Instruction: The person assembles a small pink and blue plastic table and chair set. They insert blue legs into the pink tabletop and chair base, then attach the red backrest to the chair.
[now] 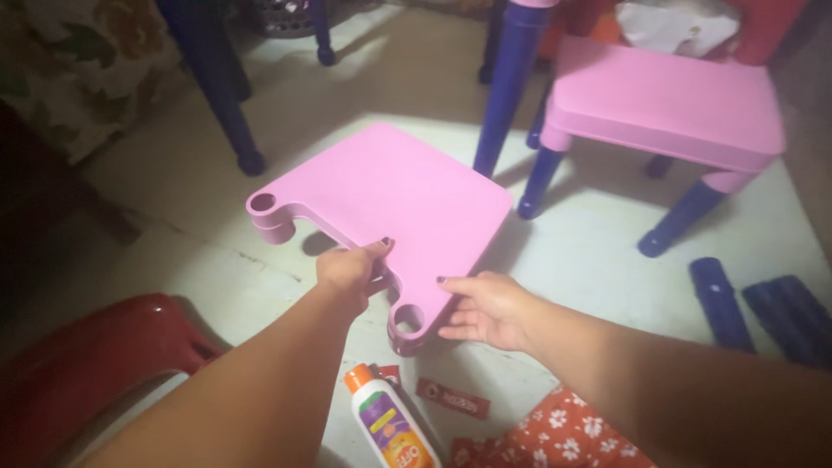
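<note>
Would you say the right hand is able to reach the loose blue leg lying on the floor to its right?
Probably yes: the right hand only rests on the pink seat, and bare floor lies between it and the blue leg.

Pink seat panel [390,195]: smooth plastic, slight sheen. Floor [589,260]: matt, rough-ish concrete. Bottle [392,425]: glossy plastic. Red floral cloth [563,438].
</note>
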